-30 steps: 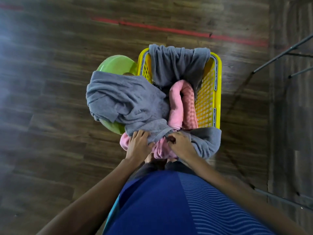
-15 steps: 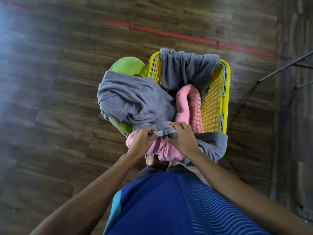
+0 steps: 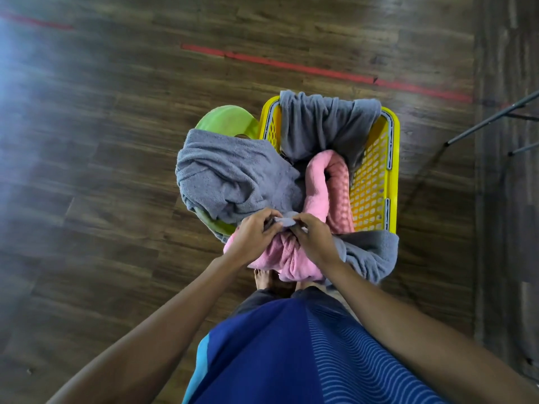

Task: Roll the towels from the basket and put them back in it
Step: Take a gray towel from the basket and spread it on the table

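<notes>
Left hand [image 3: 253, 232] and right hand [image 3: 313, 238] pinch grey towel [image 3: 233, 176] edge between fingertips. Pink towel [image 3: 291, 255] bunched beneath fingers, yellow basket [image 3: 392, 170] beyond them, green stool [image 3: 226, 121] beyond left fingers.

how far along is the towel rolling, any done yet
Done: nothing looks rolled; the grey towels and pink towel lie loose in and over the yellow basket. In hand: left hand and right hand pinch a grey towel edge at the near rim. Left: roll every towel and put each back.
</notes>
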